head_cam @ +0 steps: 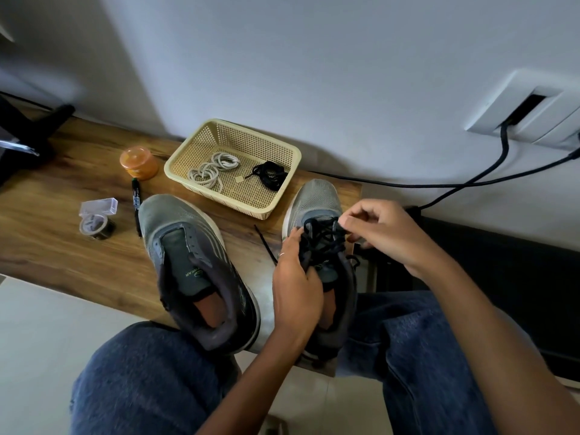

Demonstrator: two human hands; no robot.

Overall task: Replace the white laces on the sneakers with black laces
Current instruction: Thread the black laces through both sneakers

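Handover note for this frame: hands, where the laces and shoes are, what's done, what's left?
Left hand grips the right shoe at its tongue.
Right hand pinches the black lace half-threaded there.
Left shoe has no lace.
Basket holds the white laces and a spare black lace.
Done: white laces out.
Left: finish the right shoe, lace the left.

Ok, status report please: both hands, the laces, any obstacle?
Left hand holds right sneaker. Right hand pinches black lace, half threaded. Left sneaker bare. White laces in basket. No obstacle.
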